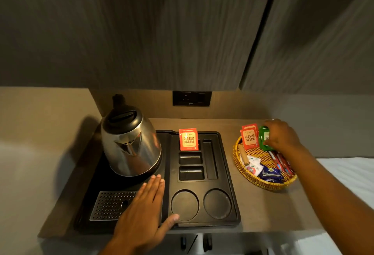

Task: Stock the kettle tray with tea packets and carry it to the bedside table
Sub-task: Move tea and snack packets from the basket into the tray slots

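Note:
A black kettle tray (pixel 228 173) lies on the brown counter, with a steel kettle (pixel 129 143) on its left half. One orange Classic Assam tea packet (pixel 188 139) stands upright in the tray's rear slot. My left hand (pixel 143 212) rests flat on the tray, fingers spread, between the kettle and the round cup recesses. A wicker basket (pixel 261 181) to the right holds more orange tea packets (pixel 250 137) and a green packet (pixel 263 138). My right hand (pixel 281 135) is closed around the green packet at the basket's back.
A perforated metal drip grate (pixel 109 206) fills the tray's front left. A wall socket (pixel 191 98) sits behind the tray under dark cabinets. Other sachets and red sticks (pixel 280 163) lie in the basket. White bedding (pixel 352 175) borders the counter at right.

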`<action>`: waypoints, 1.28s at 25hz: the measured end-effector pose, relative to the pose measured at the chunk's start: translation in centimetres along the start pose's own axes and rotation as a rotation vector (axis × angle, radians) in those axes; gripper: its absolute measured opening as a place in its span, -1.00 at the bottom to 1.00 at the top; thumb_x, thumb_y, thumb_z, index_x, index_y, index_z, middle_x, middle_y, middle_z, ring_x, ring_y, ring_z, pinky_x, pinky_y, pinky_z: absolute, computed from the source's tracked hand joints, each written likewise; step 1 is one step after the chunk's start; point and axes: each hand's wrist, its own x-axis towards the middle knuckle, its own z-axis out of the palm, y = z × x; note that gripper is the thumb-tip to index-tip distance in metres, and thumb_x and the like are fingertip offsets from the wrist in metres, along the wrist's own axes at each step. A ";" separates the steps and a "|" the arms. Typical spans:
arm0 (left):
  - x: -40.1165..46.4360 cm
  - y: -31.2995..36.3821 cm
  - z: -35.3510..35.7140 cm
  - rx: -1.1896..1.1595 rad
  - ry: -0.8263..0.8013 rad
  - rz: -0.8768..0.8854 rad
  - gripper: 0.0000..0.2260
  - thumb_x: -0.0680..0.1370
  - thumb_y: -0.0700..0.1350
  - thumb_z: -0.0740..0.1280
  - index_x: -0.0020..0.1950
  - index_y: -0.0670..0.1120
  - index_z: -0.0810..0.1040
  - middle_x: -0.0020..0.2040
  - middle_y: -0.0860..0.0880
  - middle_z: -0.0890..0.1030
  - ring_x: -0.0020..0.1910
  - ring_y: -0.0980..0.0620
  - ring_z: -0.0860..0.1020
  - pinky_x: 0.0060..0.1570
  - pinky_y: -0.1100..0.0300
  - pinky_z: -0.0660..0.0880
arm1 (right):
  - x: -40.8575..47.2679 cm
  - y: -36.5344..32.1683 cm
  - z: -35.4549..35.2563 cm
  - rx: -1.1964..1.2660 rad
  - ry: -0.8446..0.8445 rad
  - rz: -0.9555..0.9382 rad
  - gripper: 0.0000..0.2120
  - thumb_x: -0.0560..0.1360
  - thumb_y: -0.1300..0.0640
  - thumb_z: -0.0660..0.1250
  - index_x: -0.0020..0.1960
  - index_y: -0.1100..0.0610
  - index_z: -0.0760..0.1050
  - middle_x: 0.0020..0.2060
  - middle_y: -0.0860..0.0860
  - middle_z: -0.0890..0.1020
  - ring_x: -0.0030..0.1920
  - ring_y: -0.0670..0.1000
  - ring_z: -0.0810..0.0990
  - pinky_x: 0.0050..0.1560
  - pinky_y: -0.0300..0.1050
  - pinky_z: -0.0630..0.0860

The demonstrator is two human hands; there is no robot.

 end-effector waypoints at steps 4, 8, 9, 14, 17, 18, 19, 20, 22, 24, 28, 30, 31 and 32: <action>0.1 -0.1 0.1 0.005 -0.013 -0.013 -0.12 0.40 0.57 -0.26 0.50 0.03 -0.41 0.53 0.04 -0.40 0.47 0.08 -0.45 0.48 0.07 -0.33 | -0.1 1.8 0.7 -0.026 -0.097 -0.043 -0.30 0.23 0.00 0.58 0.32 0.00 0.41 0.13 0.11 0.55 0.06 0.13 0.56 -0.03 0.01 0.52; 0.1 -0.2 0.2 0.004 -0.022 -0.016 -0.12 0.39 0.57 -0.27 0.50 0.03 -0.41 0.53 0.05 -0.41 0.46 0.10 -0.47 0.48 0.08 -0.33 | 0.1 1.6 0.4 -0.009 -0.011 -0.006 -0.49 0.26 0.06 0.57 0.14 0.06 0.47 0.02 0.12 0.56 -0.02 0.13 0.58 -0.12 0.01 0.57; 0.1 -0.2 0.2 -0.005 -0.016 -0.015 -0.12 0.39 0.57 -0.27 0.50 0.03 -0.41 0.53 0.04 -0.40 0.46 0.10 -0.46 0.48 0.08 -0.33 | 0.2 1.7 0.1 0.019 -0.008 -0.003 -0.59 0.28 0.08 0.56 0.05 0.07 0.49 -0.02 0.12 0.58 -0.05 0.12 0.60 -0.15 -0.01 0.57; -0.2 -0.2 -0.1 -0.003 0.014 0.004 -0.12 0.42 0.55 -0.24 0.51 0.00 -0.37 0.56 0.02 -0.34 0.49 0.08 -0.40 0.49 0.09 -0.29 | 0.3 1.8 -2.8 0.212 -0.139 0.038 -0.87 0.42 0.24 0.41 -0.23 0.06 0.51 -0.20 0.05 0.63 -0.13 0.10 0.65 -0.20 -0.02 0.62; -0.5 0.1 -0.4 0.000 0.043 0.006 -0.13 0.45 0.53 -0.23 0.54 -0.03 -0.32 0.57 0.00 -0.29 0.51 0.08 -0.38 0.51 0.08 -0.26 | 0.0 0.6 -6.3 0.240 -0.197 0.046 -0.82 0.40 0.31 0.42 -0.25 0.06 0.52 -0.20 0.04 0.61 -0.11 0.09 0.61 -0.22 -0.10 0.53; -0.6 0.1 -0.4 -0.001 0.050 0.007 -0.14 0.46 0.52 -0.23 0.54 -0.03 -0.31 0.57 0.00 -0.29 0.51 0.08 -0.38 0.51 0.07 -0.26 | -0.1 -0.2 -7.7 0.251 -0.196 0.017 -0.78 0.39 0.32 0.44 -0.26 0.03 0.53 -0.20 0.05 0.63 -0.14 0.06 0.61 -0.22 -0.10 0.52; -0.7 0.2 -0.4 -0.001 0.051 0.010 -0.15 0.46 0.52 -0.24 0.54 -0.03 -0.31 0.58 -0.01 -0.29 0.51 0.07 -0.37 0.51 0.06 -0.26 | -0.4 -1.4 -8.8 0.286 -0.187 -0.035 -0.75 0.38 0.34 0.45 -0.27 0.00 0.53 -0.21 0.04 0.64 -0.18 0.03 0.60 -0.23 -0.11 0.51; -0.7 0.3 -0.4 -0.002 0.049 0.012 -0.15 0.46 0.51 -0.25 0.54 -0.03 -0.32 0.58 -0.02 -0.29 0.51 0.06 -0.37 0.52 0.04 -0.26 | -0.9 -3.1 -9.6 0.339 -0.186 -0.109 -0.73 0.37 0.35 0.46 -0.25 -0.01 0.54 -0.22 0.03 0.64 -0.21 0.00 0.60 -0.22 -0.12 0.52; -0.7 0.2 -0.4 -0.006 0.049 0.013 -0.15 0.45 0.51 -0.26 0.53 -0.02 -0.33 0.57 -0.02 -0.29 0.52 0.05 -0.36 0.52 0.03 -0.26 | -2.2 -7.8 -9.9 0.450 -0.235 -0.287 -0.78 0.37 0.35 0.46 -0.16 0.04 0.58 -0.21 0.01 0.64 -0.18 0.00 0.61 -0.13 -0.09 0.55; -0.7 0.1 -0.4 -0.010 0.054 0.013 -0.16 0.45 0.52 -0.26 0.53 -0.01 -0.34 0.57 -0.01 -0.29 0.51 0.05 -0.37 0.49 0.05 -0.29 | -3.3 -13.1 -8.3 0.488 -0.315 -0.401 -0.82 0.40 0.31 0.45 -0.08 0.09 0.59 -0.15 -0.02 0.63 -0.11 -0.04 0.60 -0.05 -0.12 0.54; -0.8 0.1 -0.2 -0.001 0.076 0.022 -0.16 0.48 0.50 -0.20 0.54 -0.04 -0.29 0.58 -0.03 -0.24 0.52 0.04 -0.33 0.48 0.05 -0.30 | -3.6 -20.1 -3.9 0.478 -0.460 -0.412 -0.88 0.46 0.24 0.41 -0.04 0.08 0.58 -0.04 -0.03 0.64 0.02 -0.05 0.59 -0.01 -0.16 0.53; -0.8 0.0 -0.1 -0.003 0.087 0.021 -0.17 0.50 0.49 -0.19 0.55 -0.04 -0.27 0.59 -0.03 -0.22 0.53 0.04 -0.31 0.49 0.04 -0.27 | -3.3 -21.4 -2.5 0.449 -0.480 -0.415 -0.89 0.46 0.23 0.41 -0.05 0.07 0.57 0.01 0.02 0.65 0.07 -0.01 0.61 0.05 -0.10 0.55; -0.7 0.0 0.0 -0.002 0.086 0.022 -0.17 0.50 0.49 -0.19 0.55 -0.04 -0.28 0.59 -0.03 -0.22 0.53 0.05 -0.32 0.49 0.04 -0.27 | -3.1 -21.8 -2.1 0.438 -0.475 -0.416 -0.89 0.46 0.22 0.41 -0.05 0.05 0.57 0.02 0.03 0.65 0.08 0.00 0.61 0.07 -0.08 0.55; -0.7 0.0 0.0 -0.001 0.082 0.024 -0.17 0.50 0.49 -0.19 0.54 -0.04 -0.28 0.59 -0.03 -0.23 0.53 0.05 -0.32 0.49 0.04 -0.27 | -3.0 -22.0 -1.8 0.425 -0.464 -0.418 -0.89 0.47 0.22 0.41 -0.04 0.04 0.57 0.04 0.04 0.65 0.10 0.01 0.60 0.09 -0.06 0.55</action>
